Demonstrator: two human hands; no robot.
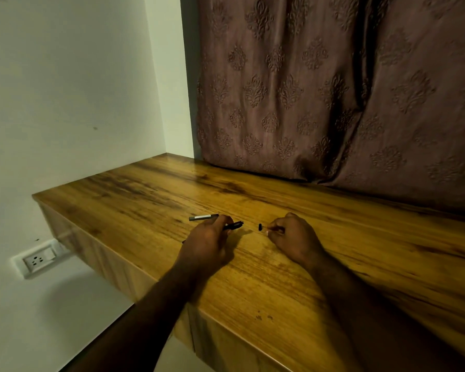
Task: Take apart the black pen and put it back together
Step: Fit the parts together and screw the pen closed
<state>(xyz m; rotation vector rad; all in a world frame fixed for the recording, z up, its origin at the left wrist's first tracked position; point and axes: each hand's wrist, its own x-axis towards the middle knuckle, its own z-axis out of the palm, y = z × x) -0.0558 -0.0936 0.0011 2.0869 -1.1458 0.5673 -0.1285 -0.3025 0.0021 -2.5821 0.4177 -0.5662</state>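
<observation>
A: Looking down from the head camera at the wooden desk (320,253), filling the lower right of the frame.

B: Spotting both hands just below the centre. Left hand (210,245) curling around the black pen body (234,225), fingers closed on it, its open end pointing toward the right.

A: Right hand (293,237) sitting just to the right of that, fingertips pinched together on a small black piece (260,226). Looking like a thin pale stem running from the piece back into the pinch, though too small to call for sure.

B: Leaving a narrow gap between pen body and small black piece. Not touching, but lined up roughly end to end.

A: Lying on the desk just above the left hand: a grey pen part (203,217), flat, stretching leftward from the knuckles. Touching the hand or not, hard telling from here.

B: Both forearms reaching in from the bottom edge, the right one resting low over the desk, the left one crossing the desk's front edge.

A: Hanging across the upper right: a brownish patterned curtain (333,89), its hem meeting the back of the desk.

B: Showing on the white wall (65,103) at lower left, 1 wall socket (39,260), below desk level.
</observation>
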